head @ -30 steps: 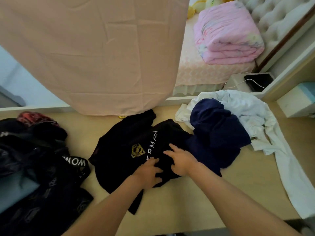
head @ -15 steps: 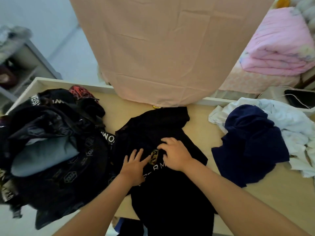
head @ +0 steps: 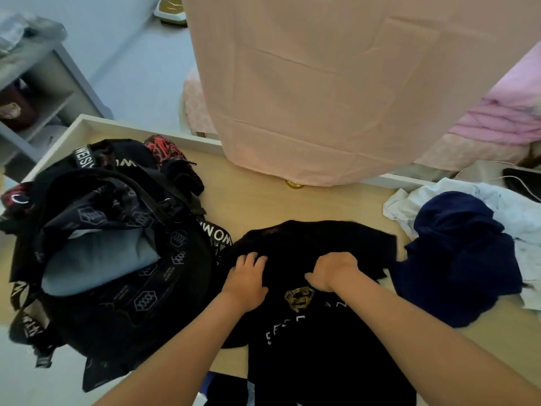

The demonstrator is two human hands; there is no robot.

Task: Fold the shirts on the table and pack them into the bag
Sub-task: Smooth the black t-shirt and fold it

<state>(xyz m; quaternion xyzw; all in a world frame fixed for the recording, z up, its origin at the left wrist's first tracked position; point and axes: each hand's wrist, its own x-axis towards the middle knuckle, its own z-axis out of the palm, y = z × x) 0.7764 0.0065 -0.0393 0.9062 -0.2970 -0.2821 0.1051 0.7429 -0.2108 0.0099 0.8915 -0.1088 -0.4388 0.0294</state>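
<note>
A pale wooden tabletop in a bedroom, with a peach cloth hanging behind it. A black T-shirt with a gold emblem lies at centre, its length running from mid-frame to the bottom edge. The right hand bunches the shirt's upper part in curled fingers. The left hand rests beside it, its grip unclear. An open black patterned bag sits just left of the shirt, nearer the left hand.

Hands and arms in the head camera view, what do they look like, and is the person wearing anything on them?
No sleeves show: the left arm and right arm are bare down to the frame's edge. The left hand and right hand have no gloves, and no watch, bracelet or ring is visible on the wrists or on the fingers that show.
</note>
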